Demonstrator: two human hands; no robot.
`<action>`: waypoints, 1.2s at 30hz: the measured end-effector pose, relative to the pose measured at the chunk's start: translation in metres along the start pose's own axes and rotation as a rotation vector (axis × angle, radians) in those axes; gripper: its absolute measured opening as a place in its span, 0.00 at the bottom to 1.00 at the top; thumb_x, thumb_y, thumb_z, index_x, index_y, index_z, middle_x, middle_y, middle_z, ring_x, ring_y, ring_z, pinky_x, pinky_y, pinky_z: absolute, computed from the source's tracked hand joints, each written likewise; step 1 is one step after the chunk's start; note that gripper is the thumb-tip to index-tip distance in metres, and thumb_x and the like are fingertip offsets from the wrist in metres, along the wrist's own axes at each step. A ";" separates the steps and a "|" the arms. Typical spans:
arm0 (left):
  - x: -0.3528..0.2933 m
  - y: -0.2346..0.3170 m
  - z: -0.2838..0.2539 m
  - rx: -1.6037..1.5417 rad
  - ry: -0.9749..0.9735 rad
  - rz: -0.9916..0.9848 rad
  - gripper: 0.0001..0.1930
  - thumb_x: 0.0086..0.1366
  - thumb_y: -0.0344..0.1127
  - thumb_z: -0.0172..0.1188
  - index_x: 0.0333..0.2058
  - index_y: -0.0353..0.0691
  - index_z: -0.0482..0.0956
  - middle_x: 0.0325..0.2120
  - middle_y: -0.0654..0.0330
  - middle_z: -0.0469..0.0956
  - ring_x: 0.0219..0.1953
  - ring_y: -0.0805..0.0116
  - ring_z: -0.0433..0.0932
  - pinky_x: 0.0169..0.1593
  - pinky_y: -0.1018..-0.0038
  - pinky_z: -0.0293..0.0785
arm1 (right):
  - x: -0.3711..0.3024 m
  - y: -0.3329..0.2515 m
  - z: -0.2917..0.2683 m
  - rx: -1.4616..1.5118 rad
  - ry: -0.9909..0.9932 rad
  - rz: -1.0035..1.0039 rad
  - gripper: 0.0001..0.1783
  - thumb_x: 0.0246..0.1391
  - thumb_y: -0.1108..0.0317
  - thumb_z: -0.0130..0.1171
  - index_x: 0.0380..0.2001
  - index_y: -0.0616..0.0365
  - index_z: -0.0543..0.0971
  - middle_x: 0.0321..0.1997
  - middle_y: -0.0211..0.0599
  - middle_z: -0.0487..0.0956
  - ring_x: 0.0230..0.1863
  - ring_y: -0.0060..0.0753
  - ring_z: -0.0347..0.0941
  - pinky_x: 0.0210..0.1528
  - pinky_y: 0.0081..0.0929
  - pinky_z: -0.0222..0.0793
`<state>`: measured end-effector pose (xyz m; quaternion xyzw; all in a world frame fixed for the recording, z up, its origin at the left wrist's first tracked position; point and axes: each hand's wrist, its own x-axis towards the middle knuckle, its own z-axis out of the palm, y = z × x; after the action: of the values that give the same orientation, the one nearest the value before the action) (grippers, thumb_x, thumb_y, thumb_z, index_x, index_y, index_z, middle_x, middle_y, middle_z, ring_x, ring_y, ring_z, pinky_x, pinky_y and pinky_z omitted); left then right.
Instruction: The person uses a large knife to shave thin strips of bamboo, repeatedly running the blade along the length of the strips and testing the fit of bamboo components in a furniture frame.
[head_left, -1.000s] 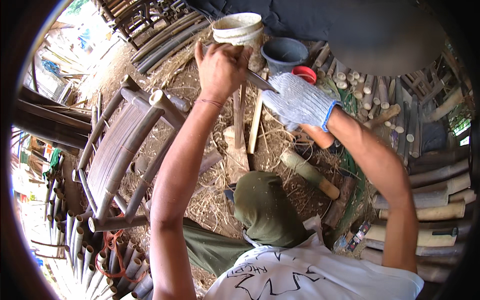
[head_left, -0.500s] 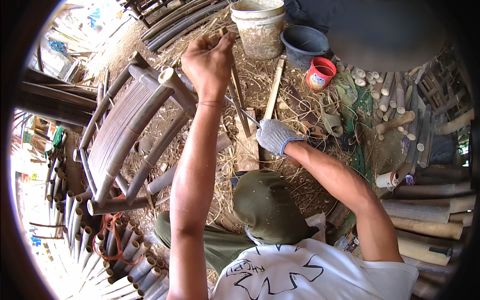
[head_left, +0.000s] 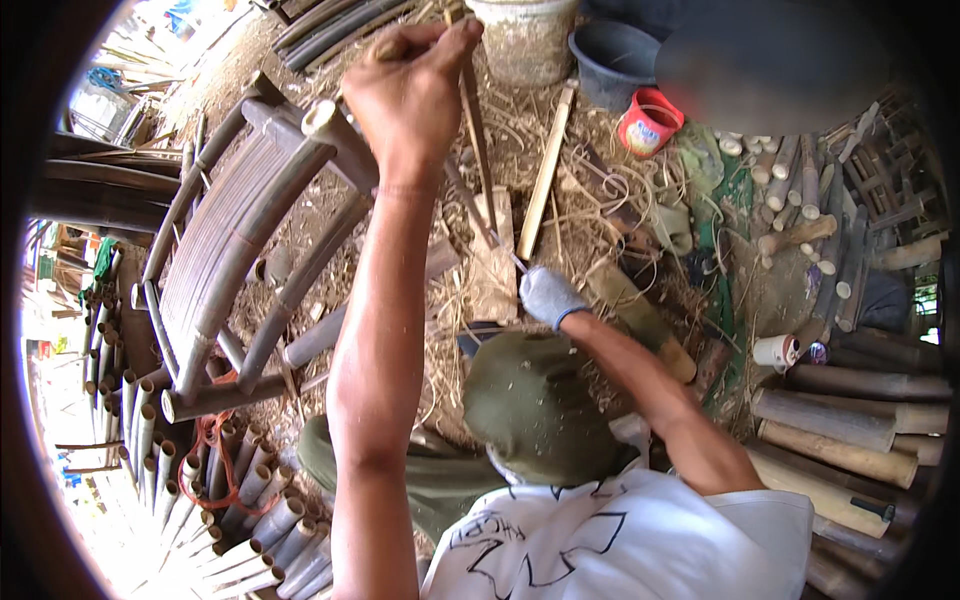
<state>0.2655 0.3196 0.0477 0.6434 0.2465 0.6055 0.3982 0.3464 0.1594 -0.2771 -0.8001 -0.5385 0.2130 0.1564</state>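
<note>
My left hand (head_left: 415,95), bare and raised toward the top, pinches a thin bamboo strip (head_left: 470,110). The strip slants down to a flat wooden board (head_left: 493,285) on the ground. My right hand (head_left: 550,297), in a grey knit glove, is closed round a knife (head_left: 517,262); its handle is hidden in the fist. The blade lies against the strip's lower part, and how much of it passes behind I cannot tell. A pale split bamboo slat (head_left: 548,175) lies just beyond the gloved hand. Below the board is my olive-covered knee (head_left: 540,400).
A bamboo chair frame (head_left: 230,240) stands left of my left forearm. At the far side are a whitish bucket (head_left: 525,50), a dark basin (head_left: 612,65) and a red tub (head_left: 650,122). Cut bamboo poles (head_left: 825,415) lie stacked at right; upright tubes (head_left: 285,525) stand lower left.
My right hand has drawn slightly downward with the knife, so less blade shows beyond the strip. My left hand has shifted a little left, still holding the strip. The view has tilted slightly.
</note>
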 end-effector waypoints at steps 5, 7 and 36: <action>0.000 -0.006 -0.037 -0.026 0.019 -0.064 0.11 0.56 0.34 0.76 0.31 0.34 0.86 0.26 0.65 0.83 0.30 0.80 0.76 0.40 0.82 0.71 | -0.004 -0.038 -0.017 0.076 -0.124 0.108 0.24 0.63 0.53 0.47 0.35 0.62 0.84 0.38 0.63 0.81 0.41 0.65 0.80 0.43 0.55 0.76; -0.006 -0.003 -0.036 -0.048 0.027 -0.036 0.08 0.57 0.30 0.75 0.30 0.32 0.85 0.24 0.62 0.83 0.27 0.81 0.77 0.33 0.83 0.72 | 0.005 -0.033 -0.004 0.055 -0.126 0.094 0.22 0.62 0.54 0.48 0.36 0.60 0.84 0.38 0.62 0.81 0.42 0.64 0.80 0.44 0.53 0.77; -0.122 -0.200 -0.084 0.490 -0.585 -0.437 0.12 0.66 0.29 0.60 0.46 0.32 0.76 0.28 0.52 0.82 0.32 0.61 0.83 0.40 0.65 0.80 | -0.032 -0.005 -0.056 1.026 0.300 0.137 0.16 0.59 0.63 0.64 0.45 0.63 0.81 0.23 0.25 0.73 0.23 0.17 0.68 0.27 0.22 0.67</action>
<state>0.1991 0.3526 -0.1898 0.7961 0.3901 0.2232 0.4053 0.3603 0.1305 -0.2213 -0.6760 -0.2835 0.3416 0.5882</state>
